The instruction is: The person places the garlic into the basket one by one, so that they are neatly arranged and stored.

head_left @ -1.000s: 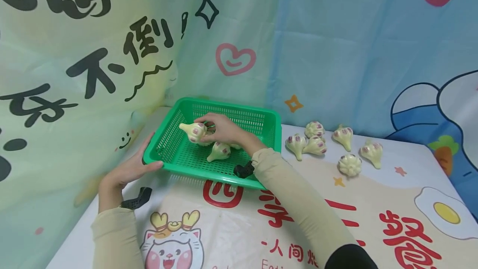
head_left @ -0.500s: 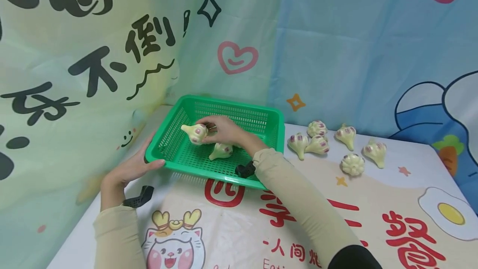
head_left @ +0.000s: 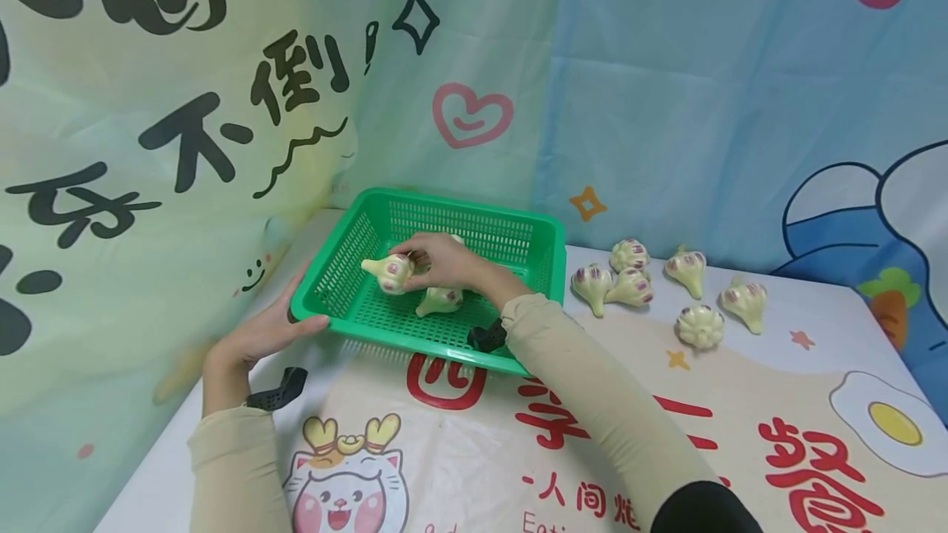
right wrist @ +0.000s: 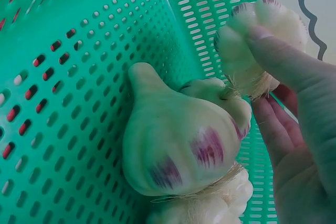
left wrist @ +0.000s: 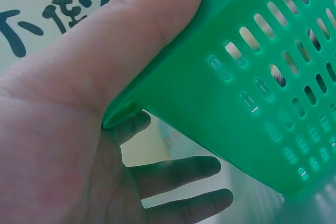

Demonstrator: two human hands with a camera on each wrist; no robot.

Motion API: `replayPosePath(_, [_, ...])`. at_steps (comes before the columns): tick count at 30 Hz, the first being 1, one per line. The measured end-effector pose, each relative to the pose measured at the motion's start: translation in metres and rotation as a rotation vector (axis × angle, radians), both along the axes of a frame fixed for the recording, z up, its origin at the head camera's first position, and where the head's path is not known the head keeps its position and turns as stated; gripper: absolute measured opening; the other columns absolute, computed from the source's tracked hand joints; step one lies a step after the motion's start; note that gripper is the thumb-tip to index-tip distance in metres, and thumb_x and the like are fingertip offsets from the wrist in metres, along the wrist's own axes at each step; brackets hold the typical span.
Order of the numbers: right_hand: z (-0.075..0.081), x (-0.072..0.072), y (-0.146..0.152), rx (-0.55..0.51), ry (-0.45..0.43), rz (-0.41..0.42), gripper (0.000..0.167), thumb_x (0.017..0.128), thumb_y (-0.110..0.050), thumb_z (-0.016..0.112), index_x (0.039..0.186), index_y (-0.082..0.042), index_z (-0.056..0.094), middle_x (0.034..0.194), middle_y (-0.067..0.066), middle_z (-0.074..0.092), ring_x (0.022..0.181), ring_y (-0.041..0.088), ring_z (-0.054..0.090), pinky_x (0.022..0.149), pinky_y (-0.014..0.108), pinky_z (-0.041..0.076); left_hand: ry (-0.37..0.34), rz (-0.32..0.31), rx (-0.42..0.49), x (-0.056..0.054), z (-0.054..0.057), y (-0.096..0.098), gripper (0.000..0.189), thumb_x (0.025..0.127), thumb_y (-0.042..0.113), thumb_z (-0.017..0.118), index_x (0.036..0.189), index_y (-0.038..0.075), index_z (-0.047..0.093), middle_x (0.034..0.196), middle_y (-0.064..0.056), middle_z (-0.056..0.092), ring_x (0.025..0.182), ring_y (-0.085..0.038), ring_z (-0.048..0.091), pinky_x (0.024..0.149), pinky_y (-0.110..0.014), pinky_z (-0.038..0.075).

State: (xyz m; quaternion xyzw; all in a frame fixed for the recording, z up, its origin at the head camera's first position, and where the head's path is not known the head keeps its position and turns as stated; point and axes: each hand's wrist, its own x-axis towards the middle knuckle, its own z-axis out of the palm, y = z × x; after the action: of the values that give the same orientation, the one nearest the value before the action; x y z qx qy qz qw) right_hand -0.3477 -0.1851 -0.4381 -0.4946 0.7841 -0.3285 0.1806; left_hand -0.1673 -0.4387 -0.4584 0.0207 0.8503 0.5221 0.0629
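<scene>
A green plastic basket (head_left: pixel 415 345) with slotted sides stands on the table. My left hand (head_left: pixel 261 334) grips its near left corner; in the left wrist view the thumb lies along the rim and the other fingers extend beneath it, outside the wall. Inside the basket's left part, my right hand (head_left: pixel 453 261) pinches a garlic bulb (head_left: pixel 389 273), stem pointing left. In the right wrist view the thumb presses on this bulb's side. Below it lie a large-looking garlic bulb (right wrist: pixel 178 140) with purple patches, another bulb (right wrist: pixel 226 103) behind, and one at the bottom (right wrist: pixel 210 203), partly hidden.
Right of the basket, several garlic bulbs lie on the table: a close group (head_left: pixel 629 286), a stem-down one (head_left: pixel 685 271), a round one (head_left: pixel 699 327) and one at far right (head_left: pixel 744 303). A printed cloth backdrop (head_left: pixel 666 105) rises directly behind the basket.
My right hand has lowered the pinched garlic bulb slightly into the basket. The left hand keeps its place at the corner. The whole head view has shifted a little.
</scene>
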Motion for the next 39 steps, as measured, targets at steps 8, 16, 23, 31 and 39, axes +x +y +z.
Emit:
replayPosePath(8, [-0.0010, -0.0013, -0.0015, 0.063, 0.129, 0.047, 0.054, 0.083, -0.025, 0.073, 0.133, -0.015, 0.055, 0.121, 0.003, 0.058, 0.112, 0.015, 0.058, 0.090, 0.020, 0.048, -0.038, 0.037, -0.034, 0.0011, 0.0036, 0.0010, 0.097, 0.091, 0.027, 0.062, 0.152, 0.029, -0.013, 0.153, -0.019, 0.009, 0.132, -0.035, 0.021, 0.107, -0.063, 0.016])
replayPosePath(16, [0.0045, 0.0022, -0.0016, 0.071, 0.150, 0.076, 0.055, 0.083, -0.022, 0.073, 0.134, -0.012, 0.055, 0.122, 0.005, 0.055, 0.112, 0.015, 0.056, 0.093, 0.022, 0.047, -0.058, 0.048, -0.045, 0.0040, 0.0086, 0.0018, 0.098, 0.090, 0.029, 0.062, 0.151, 0.032, -0.014, 0.156, -0.018, 0.004, 0.135, -0.036, 0.017, 0.107, -0.065, 0.013])
replayPosePath(23, [0.0025, 0.0030, -0.0013, 0.041, 0.162, 0.125, 0.053, 0.083, -0.019, 0.074, 0.132, -0.009, 0.056, 0.123, 0.005, 0.054, 0.112, 0.015, 0.056, 0.092, 0.020, 0.047, -0.045, 0.039, -0.029, 0.0049, 0.0101, 0.0025, 0.099, 0.090, 0.028, 0.063, 0.151, 0.032, -0.013, 0.156, -0.018, 0.005, 0.136, -0.035, 0.015, 0.108, -0.064, 0.012])
replayPosePath(31, [0.0004, 0.0033, -0.0001, 0.108, 0.118, 0.182, 0.057, 0.083, -0.021, 0.073, 0.135, -0.009, 0.053, 0.127, 0.005, 0.053, 0.116, 0.016, 0.056, 0.092, 0.018, 0.047, -0.027, 0.032, 0.004, 0.0040, 0.0083, 0.0038, 0.100, 0.089, 0.024, 0.065, 0.152, 0.029, -0.012, 0.155, -0.018, 0.008, 0.133, -0.034, 0.018, 0.108, -0.062, 0.014])
replayPosePath(39, [-0.0008, 0.0028, 0.0012, 0.134, 0.093, 0.175, 0.056, 0.085, -0.020, 0.071, 0.136, -0.012, 0.051, 0.128, 0.004, 0.054, 0.119, 0.017, 0.055, 0.092, 0.020, 0.047, -0.033, 0.030, 0.004, 0.0029, 0.0073, 0.0038, 0.100, 0.089, 0.026, 0.065, 0.152, 0.030, -0.012, 0.154, -0.017, 0.010, 0.132, -0.033, 0.019, 0.108, -0.061, 0.015])
